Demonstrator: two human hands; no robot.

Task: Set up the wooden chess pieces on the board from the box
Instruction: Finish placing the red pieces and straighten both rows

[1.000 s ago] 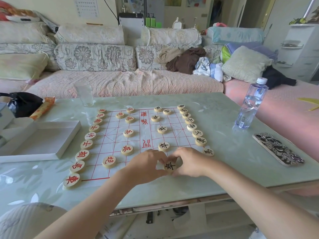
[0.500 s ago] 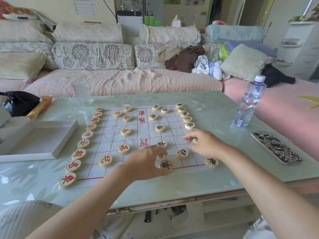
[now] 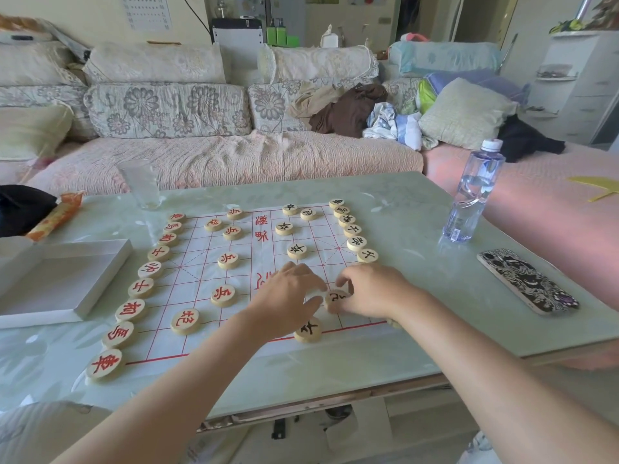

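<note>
- Both hands have closed in on one spot since half a second ago: the right hand (image 3: 371,291), which was out near the right-side column, now sits beside the left hand (image 3: 288,298), with a black-lettered piece (image 3: 336,299) between them.
- Head view, grips: right thumb and fingers pinch that piece at its edge as it lies on the board (image 3: 201,289); the left hand's fingertips (image 3: 313,301) are just beside the same piece, fingers loosely curled, and whether they touch it I cannot tell.
- Head view, task's things: red pieces run in a column down the board's left edge, with the chariot piece (image 3: 105,363) nearest; black ones run down the right edge. Another black piece (image 3: 308,329) lies near the front line. The white box (image 3: 100,286) lies open on the surface (image 3: 418,329) left of the board and looks empty.
- Meaning, as I judge it: nothing seems left to fetch; this is fine seating of a late piece on its crossing, so setup is close to done.
</note>
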